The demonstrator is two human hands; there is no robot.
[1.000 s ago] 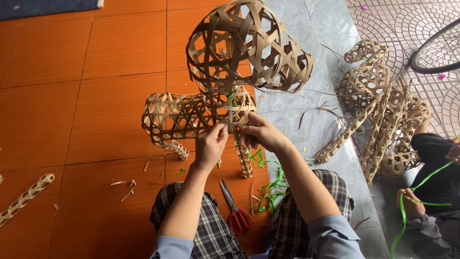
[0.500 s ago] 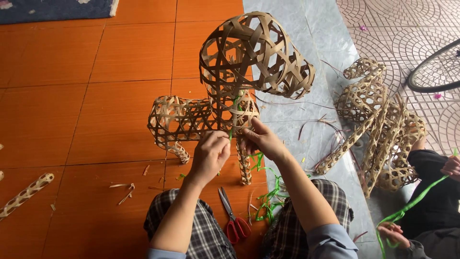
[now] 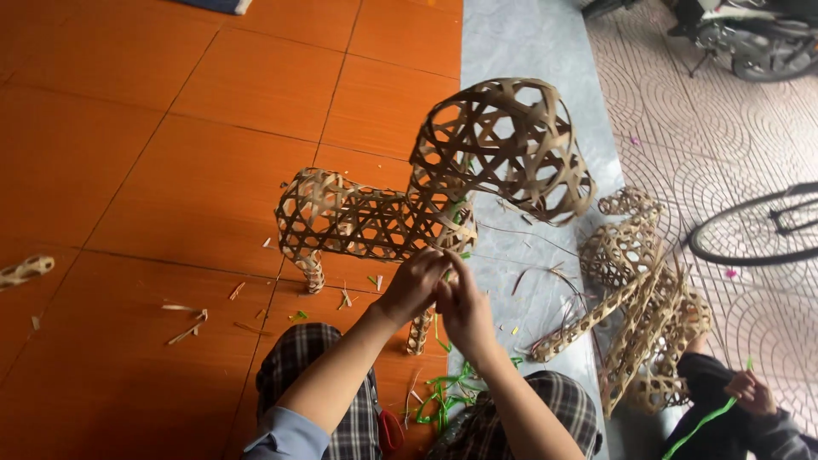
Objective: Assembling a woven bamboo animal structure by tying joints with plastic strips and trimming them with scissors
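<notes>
- Both hands meet at the chest of the woven bamboo animal frame, which stands on the orange tiled floor right at the edge of the grey strip.
- The left hand pinches closed, fingertips bunched against the weave just below the neck; something thin and green shows there, but whether the grip actually has it is too small to tell.
- The right hand presses in beside it, fingers curled and touching the left; its grip looks closed on the same spot, and what sits inside it is hidden.
- Risk one: the big open-weave head hangs forward over thin legs, so a hard tug at the chest could tip the whole frame toward the person.
- Risk two: the bamboo strips look thin and springy; pulling a tie too tight could crack a strip or bend the lattice out of shape.
- Risk three: with both hands crowded on one point, a slipping strand could spring loose and undo the join.
- Green strips lie between the knees, red-handled scissors just beside the left leg; a shifting knee could scatter or snag them.
- More woven pieces lie to the right, near another person's hand holding a green strip, well apart from the join.
</notes>
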